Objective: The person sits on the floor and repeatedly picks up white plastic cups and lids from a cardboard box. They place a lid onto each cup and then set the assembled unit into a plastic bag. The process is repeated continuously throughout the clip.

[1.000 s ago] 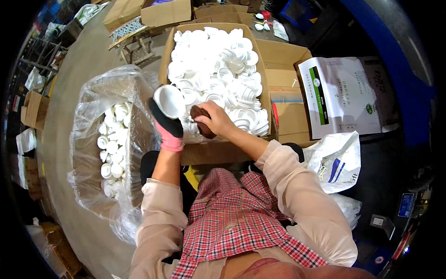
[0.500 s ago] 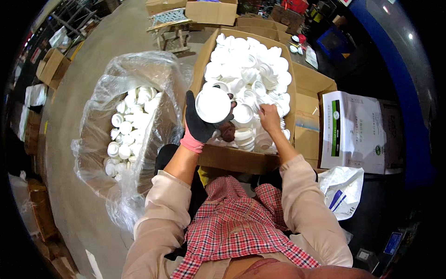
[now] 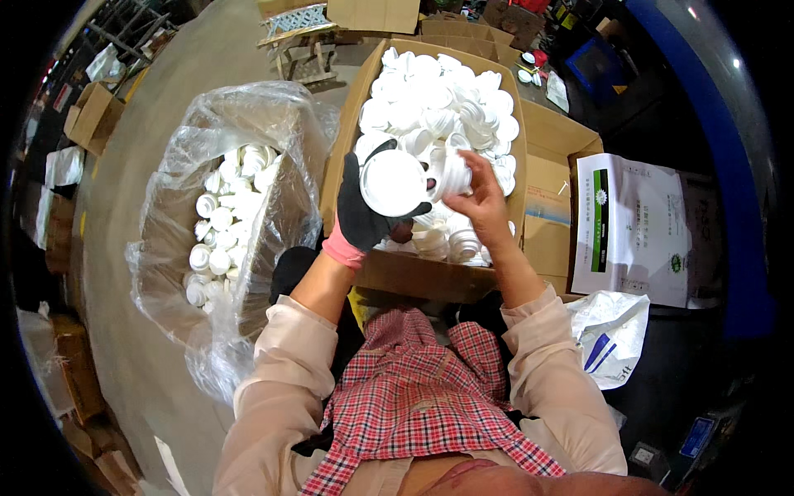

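My left hand [image 3: 361, 207], in a black glove with a pink cuff, holds a round white plastic lid [image 3: 393, 183] with its flat face up. My bare right hand [image 3: 486, 198] grips another white lid [image 3: 452, 172], blurred and tilted on its side, just right of the first. Both hands are over a cardboard box [image 3: 430, 273] heaped with similar white lids [image 3: 430, 91]. Bare brown fingertips [image 3: 403, 231] show below the left hand's lid, apparently through the glove.
On the left, a box lined with a clear plastic bag [image 3: 178, 165] contains smaller-looking white lids [image 3: 220, 219]. An open carton [image 3: 546, 178] and a white printed carton [image 3: 633, 231] stand to the right. Near my right forearm lies a white plastic bag [image 3: 612, 339].
My right hand has come up and left from the pile with a white lid, close to the left hand. The left hand's lid has shifted slightly right.
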